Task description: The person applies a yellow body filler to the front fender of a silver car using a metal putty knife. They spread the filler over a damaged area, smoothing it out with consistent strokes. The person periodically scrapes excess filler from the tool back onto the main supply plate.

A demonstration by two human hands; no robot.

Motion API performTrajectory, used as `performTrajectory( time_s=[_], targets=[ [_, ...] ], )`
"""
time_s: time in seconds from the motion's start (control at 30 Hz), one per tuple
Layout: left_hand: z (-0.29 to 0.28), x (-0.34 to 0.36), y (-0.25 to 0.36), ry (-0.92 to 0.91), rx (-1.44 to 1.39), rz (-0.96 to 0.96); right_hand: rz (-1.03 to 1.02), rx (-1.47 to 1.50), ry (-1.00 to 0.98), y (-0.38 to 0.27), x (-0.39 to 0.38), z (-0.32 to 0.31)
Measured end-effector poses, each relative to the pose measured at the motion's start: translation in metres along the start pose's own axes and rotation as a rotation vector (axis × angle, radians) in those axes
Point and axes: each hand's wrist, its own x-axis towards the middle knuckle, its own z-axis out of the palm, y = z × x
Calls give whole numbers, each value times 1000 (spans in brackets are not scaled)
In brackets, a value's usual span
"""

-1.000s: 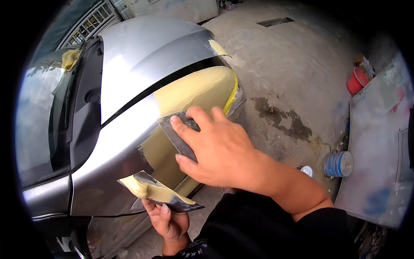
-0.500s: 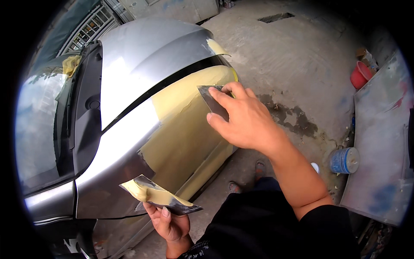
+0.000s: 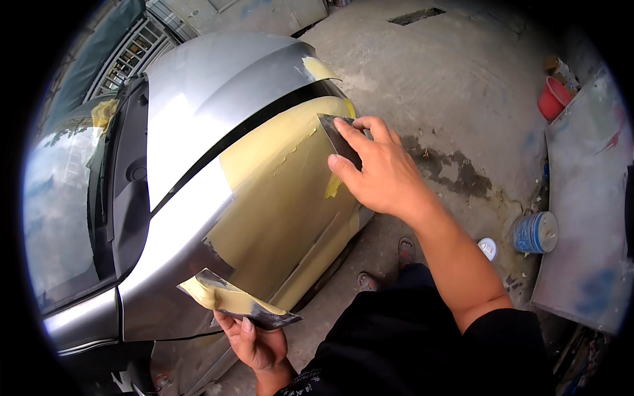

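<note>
In front of me is the silver car's fender (image 3: 155,251), its front part coated with pale yellow body filler (image 3: 264,221). My right hand (image 3: 386,168) grips a dark, flat putty spreader (image 3: 342,140) between thumb and fingers. The blade lies against the coated panel near its front end. A thin ridge of filler runs back from the blade, and a brighter yellow smear (image 3: 332,186) shows beneath it. Low on the left, my left hand (image 3: 256,341) is closed on a dark mixing plate (image 3: 267,319) from below. A lump of yellow filler (image 3: 203,292) sits on the plate's left end.
The silver hood (image 3: 218,86) stands slightly apart from the fender, with yellow filler on its front corner. A windshield (image 3: 63,198) is at left. Right of me are a blue-banded tub (image 3: 535,232), a white lid (image 3: 487,249), a red bucket (image 3: 555,99) and a grey panel (image 3: 584,218).
My right hand has moved the spreader farther right and away along the fender, leaving a longer ridge. The bright smear now shows under it. My left hand keeps its hold; the view has shifted slightly.
</note>
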Motion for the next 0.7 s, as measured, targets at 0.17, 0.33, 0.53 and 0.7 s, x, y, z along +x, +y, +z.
performTrajectory(
  time_s=[0.17,0.33,0.53,0.7],
  targets=[
    [3,-1,-1,10,12,-1,-83,54,-68,-40,-21,13],
    [8,2,-3,23,25,-24,-253,99,-43,-56,-49,28],
    [7,1,-5,0,15,-22,-68,65,38,-6,-21,4],
    [9,-1,-5,5,12,-33,-20,84,-32,-11,-16,17]
  ],
)
